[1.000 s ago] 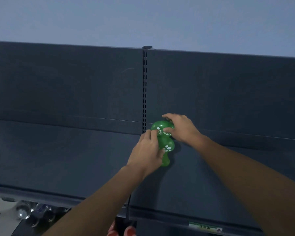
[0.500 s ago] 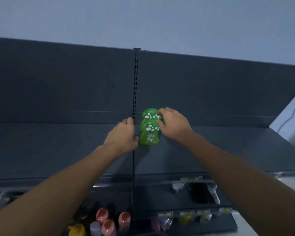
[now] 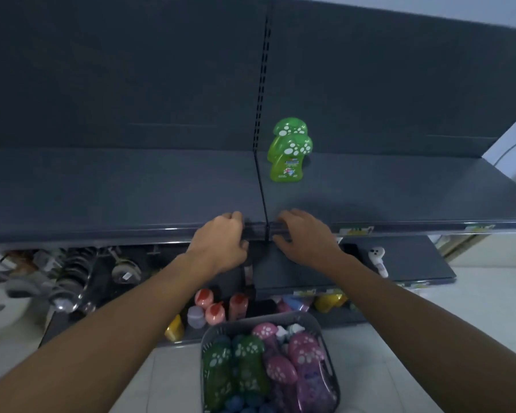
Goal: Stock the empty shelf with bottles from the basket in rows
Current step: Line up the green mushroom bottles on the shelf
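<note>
Two green mushroom-shaped bottles (image 3: 289, 150) stand one behind the other on the dark grey top shelf (image 3: 399, 192), just right of the slotted upright. My left hand (image 3: 221, 242) and my right hand (image 3: 304, 236) hover at the shelf's front edge, either side of the joint, both holding nothing. The left hand's fingers are curled loosely; the right hand's fingers are spread. A grey basket (image 3: 251, 321) on the floor below holds several green and pink mushroom-shaped bottles.
Lower shelves carry orange, yellow and lilac bottles (image 3: 209, 308) and a white handheld device (image 3: 377, 259). Metal kitchenware (image 3: 72, 275) fills the lower left bay. White floor tiles (image 3: 429, 323) lie to the right.
Both hands let go of the green bottle and drew back from the shelf's rear to its front edge. The view tilted down, bringing the basket into sight.
</note>
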